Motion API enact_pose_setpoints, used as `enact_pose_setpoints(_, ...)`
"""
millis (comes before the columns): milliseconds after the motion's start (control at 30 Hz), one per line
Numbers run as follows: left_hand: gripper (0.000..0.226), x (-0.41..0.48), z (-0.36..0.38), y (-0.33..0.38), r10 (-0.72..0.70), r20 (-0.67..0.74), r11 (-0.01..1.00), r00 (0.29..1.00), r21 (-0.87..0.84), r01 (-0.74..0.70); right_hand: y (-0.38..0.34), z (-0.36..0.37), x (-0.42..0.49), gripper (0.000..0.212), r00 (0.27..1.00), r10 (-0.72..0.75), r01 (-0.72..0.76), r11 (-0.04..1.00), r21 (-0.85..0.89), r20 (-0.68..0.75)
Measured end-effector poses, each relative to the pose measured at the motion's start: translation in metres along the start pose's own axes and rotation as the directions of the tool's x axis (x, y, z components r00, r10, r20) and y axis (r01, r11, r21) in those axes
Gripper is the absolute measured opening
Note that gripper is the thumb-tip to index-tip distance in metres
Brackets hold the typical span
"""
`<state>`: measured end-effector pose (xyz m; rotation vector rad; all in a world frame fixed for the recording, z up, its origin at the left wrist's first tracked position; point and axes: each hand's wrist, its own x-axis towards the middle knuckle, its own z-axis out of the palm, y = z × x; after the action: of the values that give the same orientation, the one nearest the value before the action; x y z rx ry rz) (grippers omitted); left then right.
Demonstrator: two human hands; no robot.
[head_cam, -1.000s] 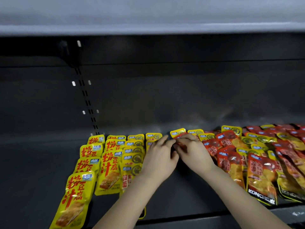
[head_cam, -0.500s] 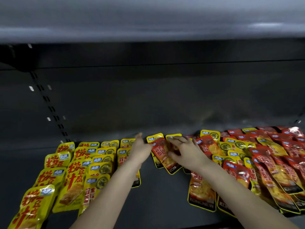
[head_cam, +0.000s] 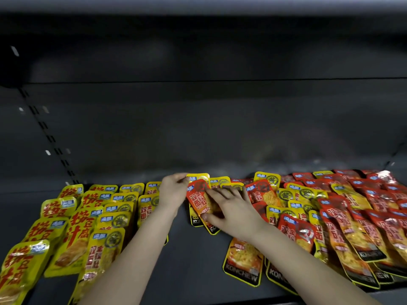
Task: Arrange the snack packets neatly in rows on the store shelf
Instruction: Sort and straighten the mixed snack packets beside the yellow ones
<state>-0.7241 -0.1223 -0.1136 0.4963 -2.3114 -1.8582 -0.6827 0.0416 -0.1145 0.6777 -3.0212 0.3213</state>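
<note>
While the right hand (head_cam: 234,210) has one red packet (head_cam: 195,198) in its grip, the left hand (head_cam: 172,192) is unclear.

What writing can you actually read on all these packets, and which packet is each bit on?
"KONCHEW": bottom of the front red packet.
"双面金钱肚": tilted red packet gripped by the right hand.
"捞汁豆腐": yellow packets on the left.
Blue corner labels: too blurred to read.
</note>
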Motion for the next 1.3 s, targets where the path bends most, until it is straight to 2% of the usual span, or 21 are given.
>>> enact_pose_setpoints(167, 0.015, -0.001, -0.016, 0.008, 0.086, -0.074, 0.994, 0.994, -0.067, -0.091, -0.003, -0.003, -0.001, 0.072, 0.999, 0.048, -0.047, 0.997, 0.065, -0.024)
enact_pose_setpoints(367, 0.024, 0.004, -0.053, 0.001, 0.184, -0.274, 0.982, 0.944, 0.012, -0.188, -0.014, 0.0, 0.003, 0.069, 0.992, 0.106, -0.107, 0.994, -0.013, -0.073)
enact_pose_setpoints(433, 0.023, 0.0, -0.066, 0.003, 0.195, -0.305, 0.979, 0.932, 0.0, -0.205, -0.018, 0.0, 0.006, 0.064, 0.99, 0.068, -0.072, 0.997, -0.028, -0.123)
enact_pose_setpoints(500, 0.022, -0.009, -0.078, 0.007, 0.21, -0.308, 0.973, 0.928, -0.024, -0.229, -0.026, -0.002, 0.011, 0.06, 0.978, 0.001, 0.008, 0.999, 0.042, -0.208)
enact_pose_setpoints(600, 0.015, -0.029, -0.091, 0.015, 0.193, -0.258, 0.972, 0.947, -0.084, -0.22, -0.052, -0.009, 0.018, 0.055, 0.967, 0.012, 0.092, 0.915, 0.393, -0.254)
enact_pose_setpoints(667, 0.012, -0.041, -0.094, 0.014, 0.17, -0.199, 0.98, 0.965, -0.07, -0.187, -0.07, -0.013, 0.018, 0.053, 0.975, 0.068, 0.069, 0.813, 0.579, -0.211)
enact_pose_setpoints(700, 0.01, -0.048, -0.097, 0.014, 0.176, -0.183, 0.982, 0.967, -0.037, -0.185, -0.077, -0.012, 0.017, 0.053, 0.98, 0.089, 0.04, 0.785, 0.618, -0.176)
enact_pose_setpoints(767, 0.015, -0.056, -0.105, 0.008, 0.24, -0.172, 0.969, 0.955, 0.107, -0.225, -0.088, -0.006, 0.015, 0.054, 0.99, 0.089, -0.007, 0.792, 0.611, -0.105)
enact_pose_setpoints(867, 0.019, -0.068, -0.12, -0.001, 0.365, -0.102, 0.86, 0.925, 0.417, -0.294, -0.098, 0.005, 0.007, 0.059, 0.997, 0.074, -0.055, 0.819, 0.571, -0.009)
enact_pose_setpoints(967, 0.026, -0.074, -0.127, -0.01, 0.362, 0.038, 0.744, 0.931, 0.589, -0.314, -0.1, 0.01, -0.001, 0.049, 0.998, 0.06, -0.059, 0.862, 0.503, 0.015)
enact_pose_setpoints(1033, 0.034, -0.076, -0.13, -0.018, 0.341, 0.092, 0.702, 0.936, 0.638, -0.318, -0.1, 0.012, -0.004, 0.042, 0.999, 0.037, -0.049, 0.895, 0.444, 0.036)
enact_pose_setpoints(1133, 0.043, -0.076, -0.133, -0.029, 0.349, 0.094, 0.663, 0.932, 0.678, -0.317, -0.102, 0.018, -0.007, 0.031, 0.999, 0.015, -0.035, 0.909, 0.415, 0.051)
enact_pose_setpoints(1300, 0.04, -0.069, -0.135, -0.038, 0.401, 0.106, 0.634, 0.91, 0.685, -0.36, -0.112, 0.024, -0.013, 0.017, 0.998, 0.049, -0.062, 0.908, 0.414, 0.043)
